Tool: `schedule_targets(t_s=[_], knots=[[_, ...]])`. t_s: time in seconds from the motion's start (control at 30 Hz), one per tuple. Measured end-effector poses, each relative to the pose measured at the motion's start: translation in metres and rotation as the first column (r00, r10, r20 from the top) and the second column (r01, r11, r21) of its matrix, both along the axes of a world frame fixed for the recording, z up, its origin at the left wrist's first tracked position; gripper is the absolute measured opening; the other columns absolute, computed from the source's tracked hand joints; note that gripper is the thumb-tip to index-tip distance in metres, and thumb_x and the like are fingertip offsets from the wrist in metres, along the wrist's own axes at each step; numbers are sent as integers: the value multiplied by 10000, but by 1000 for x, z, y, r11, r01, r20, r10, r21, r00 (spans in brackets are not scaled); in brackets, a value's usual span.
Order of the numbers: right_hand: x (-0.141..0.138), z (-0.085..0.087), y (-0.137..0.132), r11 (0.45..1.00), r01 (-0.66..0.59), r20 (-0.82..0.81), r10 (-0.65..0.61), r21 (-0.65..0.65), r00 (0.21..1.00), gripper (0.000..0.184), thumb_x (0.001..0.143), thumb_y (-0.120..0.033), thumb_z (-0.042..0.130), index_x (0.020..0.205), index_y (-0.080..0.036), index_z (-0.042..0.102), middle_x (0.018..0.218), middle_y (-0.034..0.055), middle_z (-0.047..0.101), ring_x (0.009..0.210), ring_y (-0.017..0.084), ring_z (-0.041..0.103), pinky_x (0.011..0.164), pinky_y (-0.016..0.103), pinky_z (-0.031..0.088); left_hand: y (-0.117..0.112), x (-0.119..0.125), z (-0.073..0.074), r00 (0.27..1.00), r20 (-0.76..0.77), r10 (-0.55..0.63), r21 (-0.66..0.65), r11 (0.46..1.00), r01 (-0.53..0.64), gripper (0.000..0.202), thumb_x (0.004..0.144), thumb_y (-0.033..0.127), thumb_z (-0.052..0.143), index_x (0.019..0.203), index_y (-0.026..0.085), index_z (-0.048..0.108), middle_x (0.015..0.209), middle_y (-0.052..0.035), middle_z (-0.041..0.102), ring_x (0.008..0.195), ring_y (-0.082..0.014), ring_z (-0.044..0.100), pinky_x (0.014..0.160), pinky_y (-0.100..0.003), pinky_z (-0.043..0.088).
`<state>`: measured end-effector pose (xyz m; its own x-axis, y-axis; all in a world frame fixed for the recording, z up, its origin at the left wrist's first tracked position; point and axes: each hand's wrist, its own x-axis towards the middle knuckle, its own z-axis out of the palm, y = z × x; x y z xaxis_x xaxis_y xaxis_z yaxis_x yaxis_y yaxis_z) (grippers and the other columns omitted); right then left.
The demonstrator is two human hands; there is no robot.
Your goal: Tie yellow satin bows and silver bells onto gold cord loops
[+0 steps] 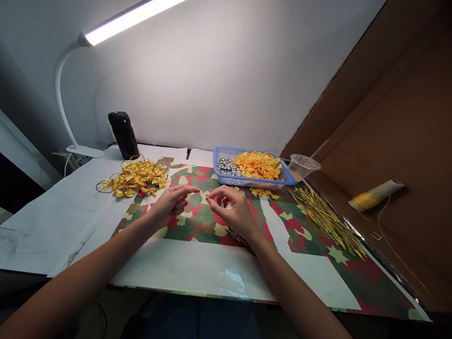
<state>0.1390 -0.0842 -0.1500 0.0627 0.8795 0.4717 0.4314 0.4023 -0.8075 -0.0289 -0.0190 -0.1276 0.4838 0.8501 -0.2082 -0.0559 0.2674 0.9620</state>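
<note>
Although the grips of the left hand (171,205) and right hand (235,212) are half-curled, fingertips nearly meeting above patterned wrapping paper (201,226), anything held is too small to tell. Yellow ribbon bows (136,178) are piled left on the desk (56,226); a blue basket (254,181) is set ahead; gold twist ties (326,221) lie right.

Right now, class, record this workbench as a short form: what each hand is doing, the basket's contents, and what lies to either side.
left hand: raised over patterned paper, fingertips near the right hand
right hand: fingertips toward the left hand; anything held is too small to tell
basket: blue plastic basket holding yellow ribbon bows and silver beads
left side: tangled gold wire loops with yellow bows
right side: bundle of gold stems
</note>
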Motion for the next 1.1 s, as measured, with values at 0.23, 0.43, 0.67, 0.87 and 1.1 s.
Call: schedule_targets(t_s=[0.23, 0.43, 0.67, 0.87, 1.1], knots=[[0, 1, 0, 1000, 3, 5, -3, -9, 1000, 72, 805, -244, 581, 744, -214, 602, 768, 4, 650, 599, 129, 525, 568, 269, 435, 2, -1, -2, 1000, -2, -14, 3, 1000, 14, 214, 632, 330, 715, 722, 140, 678, 452, 121, 182, 364, -30, 116, 368, -192, 29], [0, -1, 0, 999, 36, 24, -37, 23, 999, 185, 791, -265, 627, 969, -226, 593, 975, 40, 636, 774, 171, 550, 714, 319, 464, 3, -3, -6, 999, -17, -44, -6, 999, 44, 212, 667, 324, 704, 766, 138, 683, 445, 125, 171, 365, -36, 109, 363, -195, 28], [-4, 0, 0, 999, -25, 55, 23, 39, 998, 129, 857, -254, 537, 848, -224, 662, 859, 37, 662, 764, 169, 586, 688, 302, 465, 1, -3, -4, 999, -14, -49, -12, 999, 48, 179, 669, 318, 702, 681, 157, 624, 450, 123, 171, 362, -38, 117, 369, -201, 25], [-5, -1, 0, 999, 3, 46, -5, 38, 999, 136, 829, -248, 535, 760, -221, 649, 779, 28, 660, 675, 158, 566, 622, 295, 453, 1, 2, 0, 999, 13, -30, -14, 999, 31, 146, 630, 283, 670, 664, 155, 609, 437, 122, 197, 361, -38, 118, 370, -199, 45], [-7, 0, 0, 999, 32, 33, -33, 24, 999, 119, 783, -233, 529, 687, -215, 596, 737, 17, 643, 621, 143, 522, 598, 281, 438, 0, 3, 0, 999, 38, 18, -15, 1000, -17, 141, 605, 274, 656, 640, 160, 581, 414, 132, 178, 371, -42, 97, 359, -192, 55]])
